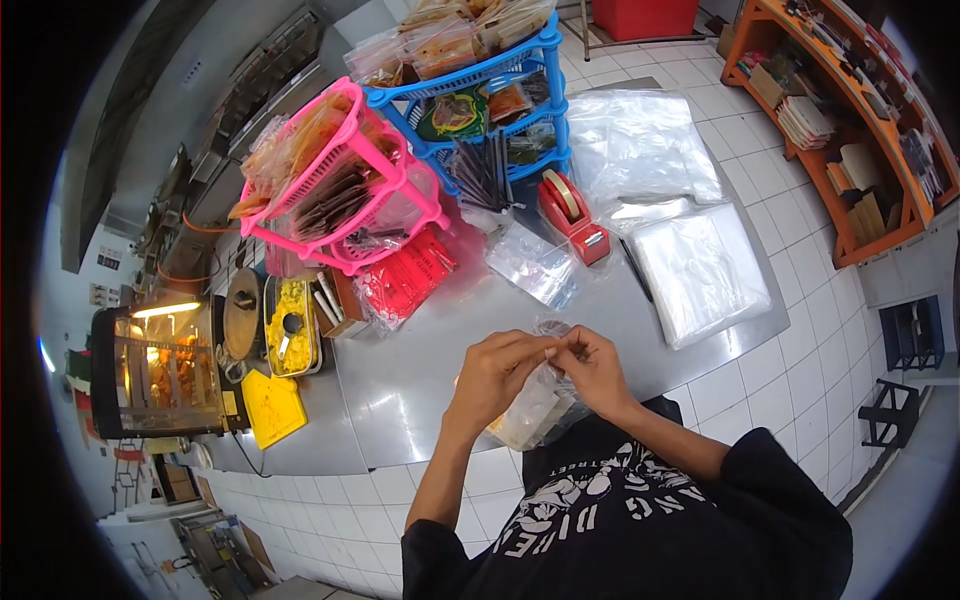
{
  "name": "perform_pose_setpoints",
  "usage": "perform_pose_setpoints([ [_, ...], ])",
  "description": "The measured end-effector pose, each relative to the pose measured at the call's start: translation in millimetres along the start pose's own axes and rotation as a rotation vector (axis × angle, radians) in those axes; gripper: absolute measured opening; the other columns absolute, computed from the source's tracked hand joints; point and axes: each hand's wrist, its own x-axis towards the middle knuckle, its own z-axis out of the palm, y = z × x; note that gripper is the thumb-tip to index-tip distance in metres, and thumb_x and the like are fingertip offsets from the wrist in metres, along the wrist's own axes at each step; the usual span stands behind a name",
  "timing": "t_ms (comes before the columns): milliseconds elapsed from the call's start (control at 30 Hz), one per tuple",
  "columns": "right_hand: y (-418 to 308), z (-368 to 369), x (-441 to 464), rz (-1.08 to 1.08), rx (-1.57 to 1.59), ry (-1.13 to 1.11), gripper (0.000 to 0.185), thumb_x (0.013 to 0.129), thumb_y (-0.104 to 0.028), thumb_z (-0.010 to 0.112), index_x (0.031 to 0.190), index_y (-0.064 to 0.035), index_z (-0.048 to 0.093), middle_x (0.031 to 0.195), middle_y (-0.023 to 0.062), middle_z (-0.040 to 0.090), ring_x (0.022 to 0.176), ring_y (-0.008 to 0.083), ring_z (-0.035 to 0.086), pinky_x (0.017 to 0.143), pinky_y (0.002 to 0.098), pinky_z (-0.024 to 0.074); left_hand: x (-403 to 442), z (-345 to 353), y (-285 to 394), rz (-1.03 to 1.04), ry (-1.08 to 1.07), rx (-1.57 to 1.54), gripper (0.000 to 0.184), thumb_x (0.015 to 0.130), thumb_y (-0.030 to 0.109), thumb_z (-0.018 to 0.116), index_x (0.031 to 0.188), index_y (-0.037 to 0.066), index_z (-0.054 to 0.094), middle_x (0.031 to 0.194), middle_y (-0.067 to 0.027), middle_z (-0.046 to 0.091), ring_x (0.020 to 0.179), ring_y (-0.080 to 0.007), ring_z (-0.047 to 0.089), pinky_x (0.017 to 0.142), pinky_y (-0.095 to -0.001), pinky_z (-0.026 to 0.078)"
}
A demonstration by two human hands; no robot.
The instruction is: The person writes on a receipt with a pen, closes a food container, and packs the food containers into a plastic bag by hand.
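Both hands meet at the front edge of the steel table, fingertips pinched together above a clear plastic bag (pixel 537 410). My left hand (pixel 500 372) has its fingers closed at the gathered top of the bag. Beside it, my right hand (pixel 592 368) is also closed, its thumb and fingers touching the same spot. Pale contents show faintly through the bag, which hangs close to the black shirt. Past the hands lie clear packets (pixel 532 264) and a red tape dispenser (pixel 574 218).
A pink rack (pixel 345 235) and blue rack (pixel 463 75) hold packets. Red packets (pixel 405 278), a tray of yellow food (pixel 292 330) and a yellow board (pixel 274 408) are left. Stacked plastic bags (pixel 700 275) and a black pen-like item (pixel 636 270) lie right.
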Motion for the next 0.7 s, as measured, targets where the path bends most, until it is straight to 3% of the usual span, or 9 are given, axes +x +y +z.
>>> perform_pose_setpoints([
  [100,10,-3,3,0.117,0.207,0.033,0.005,0.092,-0.006,0.062,0.093,-0.0013,0.060,0.080,0.0025,0.064,0.070,0.0065,0.058,0.064,0.0211,0.0467,-4,7,-1,-0.190,0.052,-0.120,0.014,0.083,0.008,0.072,0.095,0.002,0.069,0.080,-0.0107,0.069,0.074,-0.0141,0.065,0.069,-0.0261,0.050],
  [200,5,4,0,0.115,0.268,0.033,0.008,0.093,-0.008,0.063,0.090,-0.0015,0.059,0.081,0.0043,0.064,0.072,0.0090,0.058,0.065,0.0234,0.0473,-13,16,-1,-0.379,0.188,-0.239,0.017,0.085,0.014,0.071,0.096,0.001,0.068,0.078,-0.0106,0.069,0.075,-0.0166,0.068,0.067,-0.0278,0.050],
  [400,11,3,2,0.094,0.168,-0.085,0.016,0.092,-0.010,0.064,0.102,0.0023,0.063,0.091,0.0044,0.065,0.081,0.0087,0.061,0.074,0.0228,0.0499,-35,22,-12,-0.320,0.340,-0.119,0.017,0.085,0.014,0.072,0.094,0.001,0.066,0.083,-0.0123,0.071,0.078,-0.0180,0.069,0.066,-0.0273,0.049],
  [500,5,3,0,0.126,0.144,-0.121,0.021,0.091,-0.009,0.065,0.109,0.0027,0.064,0.096,0.0044,0.066,0.086,0.0091,0.062,0.079,0.0243,0.0504,-39,19,-7,-0.415,0.382,-0.163,0.015,0.086,0.013,0.070,0.094,0.001,0.066,0.083,-0.0125,0.071,0.080,-0.0179,0.069,0.066,-0.0278,0.049],
  [700,8,3,0,0.087,0.036,-0.167,0.024,0.091,-0.009,0.066,0.111,0.0026,0.062,0.101,0.0082,0.067,0.092,0.0103,0.062,0.085,0.0244,0.0494,-46,18,-11,-0.354,0.348,-0.117,0.014,0.087,0.013,0.068,0.096,0.001,0.068,0.083,-0.0112,0.071,0.074,-0.0180,0.067,0.064,-0.0277,0.049],
])
